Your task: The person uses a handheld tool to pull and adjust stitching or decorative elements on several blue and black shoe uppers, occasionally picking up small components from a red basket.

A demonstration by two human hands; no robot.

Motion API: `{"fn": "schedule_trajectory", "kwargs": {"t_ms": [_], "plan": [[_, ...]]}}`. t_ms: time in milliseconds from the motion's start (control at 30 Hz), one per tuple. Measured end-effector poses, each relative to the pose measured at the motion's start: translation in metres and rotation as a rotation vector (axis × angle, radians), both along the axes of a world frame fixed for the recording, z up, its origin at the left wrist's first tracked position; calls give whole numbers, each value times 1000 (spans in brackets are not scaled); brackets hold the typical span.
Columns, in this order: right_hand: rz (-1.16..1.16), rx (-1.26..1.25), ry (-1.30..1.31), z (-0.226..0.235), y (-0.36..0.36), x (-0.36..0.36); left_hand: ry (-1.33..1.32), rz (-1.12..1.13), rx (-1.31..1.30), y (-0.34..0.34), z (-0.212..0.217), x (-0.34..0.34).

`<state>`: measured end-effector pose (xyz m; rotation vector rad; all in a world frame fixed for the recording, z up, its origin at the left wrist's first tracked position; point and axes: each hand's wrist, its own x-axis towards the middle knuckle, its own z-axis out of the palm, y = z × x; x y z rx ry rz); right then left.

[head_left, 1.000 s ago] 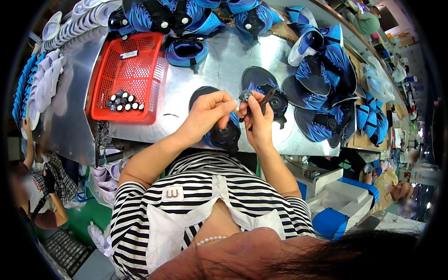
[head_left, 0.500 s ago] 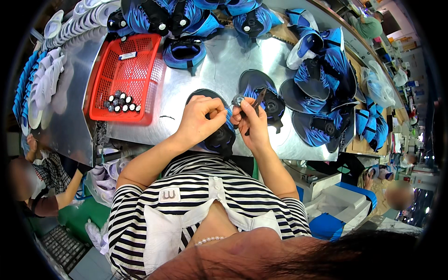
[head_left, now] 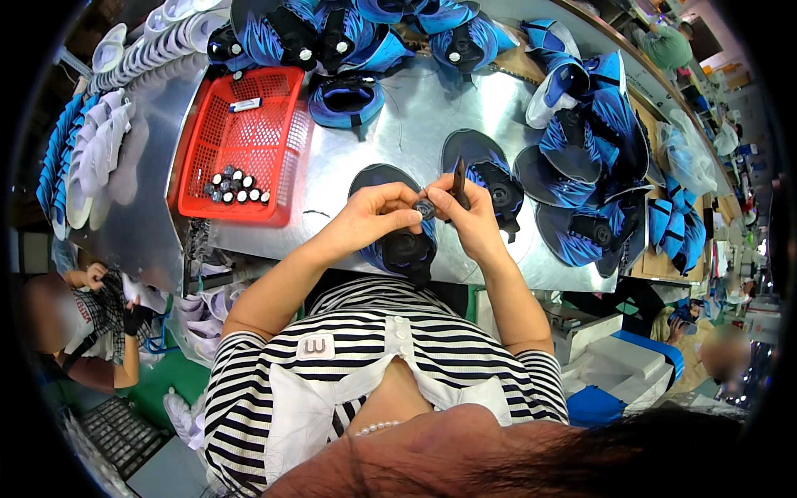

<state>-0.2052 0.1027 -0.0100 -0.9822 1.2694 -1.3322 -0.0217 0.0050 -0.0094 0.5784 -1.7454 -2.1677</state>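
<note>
Round shoe dial (head_left: 425, 209), pinched between left hand (head_left: 374, 217) and right hand (head_left: 471, 217), liable to slip because of right-hand grip shared with pointed dark tool (head_left: 459, 179).

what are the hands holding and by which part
A small round dark dial, at its rim, between the left hand and right hand; the right hand also grips a dark pointed tool below its exposed tip.

shiny metal tabletop (head_left: 423, 108) above green floor (head_left: 154, 397)
</note>
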Motion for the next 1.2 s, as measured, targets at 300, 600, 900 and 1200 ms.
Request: {"fn": "schedule_trajectory", "kwargs": {"t_ms": [300, 600, 900, 1200], "plan": [[-353, -261, 66, 8, 0, 17, 118, 254, 10, 25, -16, -8], [-142, -237, -580, 25, 32, -4, 592, 324, 667, -13, -18, -17], [-404, -378, 559, 45, 36, -17, -15, 116, -424, 13, 30, -26], [-207, -636, 1099, 24, 23, -15, 12, -5, 25, 13, 26, -17]]}}
